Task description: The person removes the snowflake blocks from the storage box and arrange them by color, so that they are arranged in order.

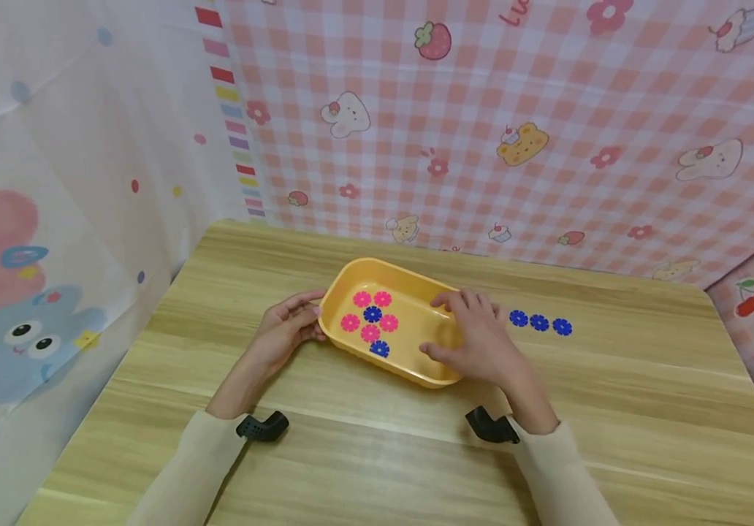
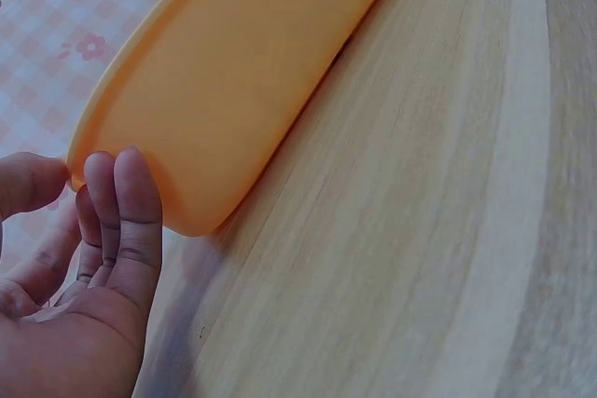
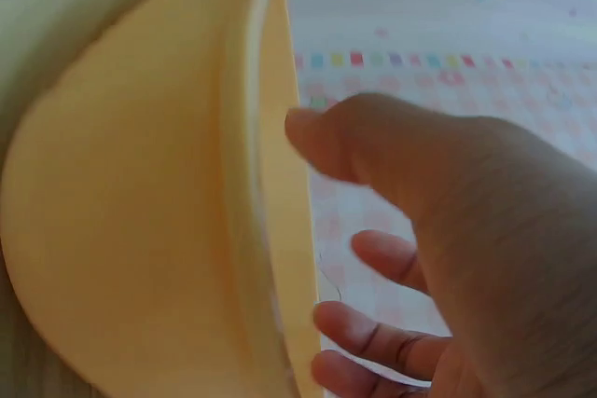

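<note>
A yellow plastic basket (image 1: 410,371) rests on the wooden table. In it lie several pink notched discs (image 1: 370,333) and two blue ones, the lower blue disc (image 1: 380,349) close to the front wall. My left hand (image 1: 285,325) holds the basket's left end; the left wrist view shows fingers (image 2: 138,188) against the outer wall and a fingertip at the rim. Over the right end hovers my right hand (image 1: 478,332), its fingers spread and holding nothing. In the right wrist view its thumb (image 3: 326,137) is near the rim, with the inside floor hidden.
Three blue notched discs (image 1: 538,322) lie in a row on the table, right of the basket. A pink checked cloth (image 1: 469,95) hangs behind the table (image 1: 364,460), and a white patterned cloth (image 1: 107,183) hangs at the left. Each wrist wears a black mount (image 1: 262,427).
</note>
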{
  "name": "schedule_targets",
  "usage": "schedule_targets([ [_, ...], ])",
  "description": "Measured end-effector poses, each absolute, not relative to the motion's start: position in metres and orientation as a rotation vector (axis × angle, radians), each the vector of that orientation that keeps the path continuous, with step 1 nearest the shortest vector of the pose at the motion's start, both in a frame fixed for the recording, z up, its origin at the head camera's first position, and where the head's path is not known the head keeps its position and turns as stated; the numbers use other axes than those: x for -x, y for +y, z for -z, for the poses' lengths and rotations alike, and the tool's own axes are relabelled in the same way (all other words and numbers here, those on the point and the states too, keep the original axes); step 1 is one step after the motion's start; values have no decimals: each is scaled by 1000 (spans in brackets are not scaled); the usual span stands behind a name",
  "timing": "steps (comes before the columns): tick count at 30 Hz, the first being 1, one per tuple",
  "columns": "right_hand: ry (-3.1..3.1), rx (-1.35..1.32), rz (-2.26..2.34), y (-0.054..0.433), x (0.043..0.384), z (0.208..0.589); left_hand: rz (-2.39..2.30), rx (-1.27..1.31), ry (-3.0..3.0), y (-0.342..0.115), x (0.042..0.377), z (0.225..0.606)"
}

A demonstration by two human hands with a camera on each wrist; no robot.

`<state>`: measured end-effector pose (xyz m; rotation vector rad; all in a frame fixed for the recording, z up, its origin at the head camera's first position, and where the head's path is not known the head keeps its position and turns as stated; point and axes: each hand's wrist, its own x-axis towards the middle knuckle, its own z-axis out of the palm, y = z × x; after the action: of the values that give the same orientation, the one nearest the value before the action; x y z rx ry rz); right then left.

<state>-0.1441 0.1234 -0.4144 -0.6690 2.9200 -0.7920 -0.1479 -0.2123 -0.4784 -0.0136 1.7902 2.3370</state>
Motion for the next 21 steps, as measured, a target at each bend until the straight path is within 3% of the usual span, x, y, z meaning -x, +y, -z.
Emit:
schedule_targets([
  [21, 2629, 1062, 365, 78, 163, 427, -2323, 6, 1801, -214, 147, 477],
])
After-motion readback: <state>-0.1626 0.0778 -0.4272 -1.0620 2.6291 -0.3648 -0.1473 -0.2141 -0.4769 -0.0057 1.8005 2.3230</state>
